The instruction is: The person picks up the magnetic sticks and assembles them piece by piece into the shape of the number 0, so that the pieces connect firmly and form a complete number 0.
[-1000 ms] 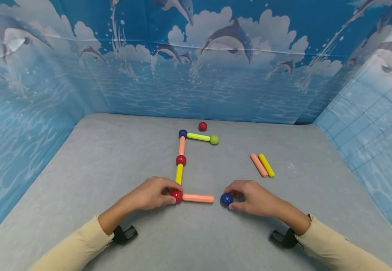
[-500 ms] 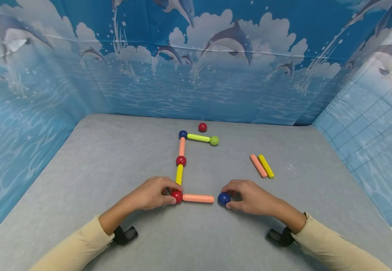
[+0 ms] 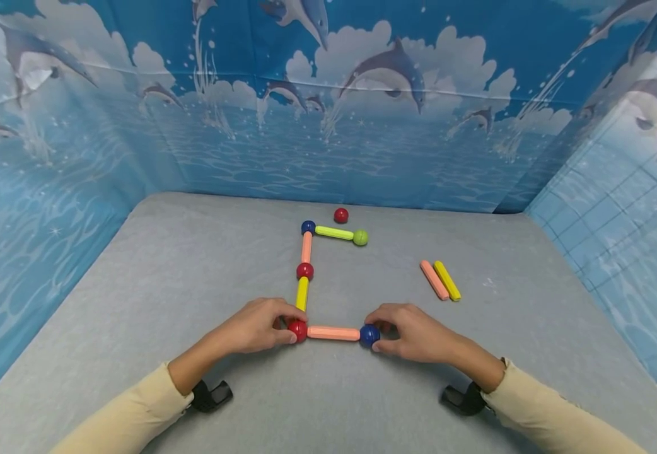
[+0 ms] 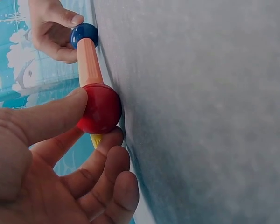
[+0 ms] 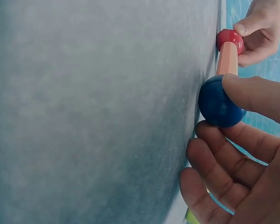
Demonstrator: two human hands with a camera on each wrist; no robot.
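Note:
My left hand (image 3: 257, 325) holds a red ball (image 4: 102, 109) between thumb and fingers at the near left corner of a chain of rods and balls. A salmon-coloured rod (image 3: 334, 333) runs right from that ball to a blue ball (image 5: 220, 101), touching both. My right hand (image 3: 413, 331) pinches this blue ball from its right side. From the held red ball a yellow rod (image 3: 302, 294) leads away to a second red ball (image 3: 305, 271). Another salmon rod (image 3: 306, 248) continues to a far blue ball (image 3: 308, 227), and a lime rod (image 3: 334, 232) ends at a green ball (image 3: 360, 237).
A loose red ball (image 3: 341, 215) lies near the back edge of the grey table (image 3: 203, 252). To the right, a loose salmon rod (image 3: 434, 280) and a loose yellow rod (image 3: 447, 280) lie side by side. A dolphin-print curtain (image 3: 328, 126) surrounds the table's back and sides.
My right hand has moved left with the blue ball, closing the gap to the salmon rod's free end; they now touch. The left hand has stayed on the red ball.

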